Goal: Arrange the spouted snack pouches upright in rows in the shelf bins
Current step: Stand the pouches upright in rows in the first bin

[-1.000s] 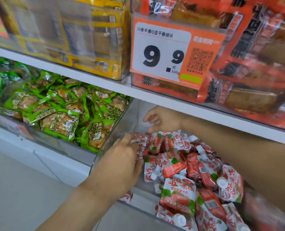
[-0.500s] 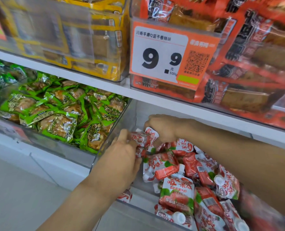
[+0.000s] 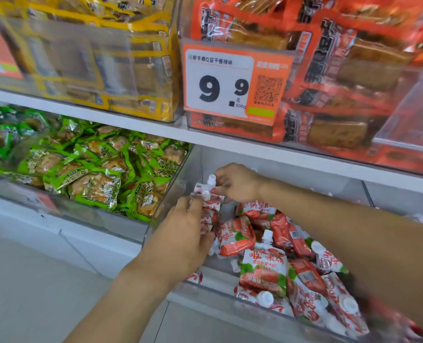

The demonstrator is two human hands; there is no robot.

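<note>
Shop, price tag (image 3: 232, 82) reading 9.9, clear shelf bins (image 3: 175, 169) of packaged snacks

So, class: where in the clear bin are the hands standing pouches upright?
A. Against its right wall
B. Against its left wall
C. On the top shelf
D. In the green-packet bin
B: the left hand and right hand grip upright pouches by the bin's left wall; the rest lie loose to the right.
</note>
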